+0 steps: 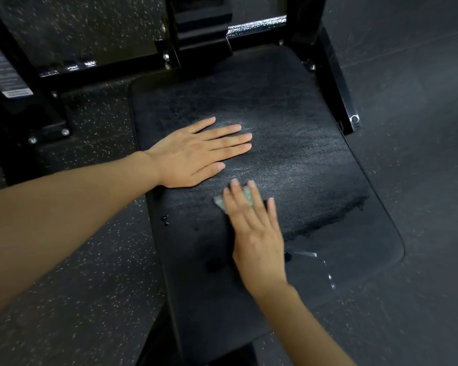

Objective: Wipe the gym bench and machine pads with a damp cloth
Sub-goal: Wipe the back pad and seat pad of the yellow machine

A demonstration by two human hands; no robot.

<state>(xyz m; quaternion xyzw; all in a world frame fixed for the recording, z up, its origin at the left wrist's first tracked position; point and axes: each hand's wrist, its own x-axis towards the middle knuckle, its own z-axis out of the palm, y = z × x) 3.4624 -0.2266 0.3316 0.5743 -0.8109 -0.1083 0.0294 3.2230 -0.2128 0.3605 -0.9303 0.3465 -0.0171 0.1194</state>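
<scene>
A black padded bench seat [288,143] fills the middle of the view. Its far part looks dusty grey and its near part dark and wet, with a few water drops. My left hand [193,154] lies flat on the pad's left side, fingers straight and spread. My right hand [254,228] presses a small pale green cloth [221,204] onto the pad with straight fingers; only the cloth's corner shows beyond the fingers.
The black steel machine frame [336,83] rises behind and right of the pad, with bolted feet [48,133] at the left. Speckled black rubber floor [90,286] surrounds the bench. A white label [0,67] sits on the frame at far left.
</scene>
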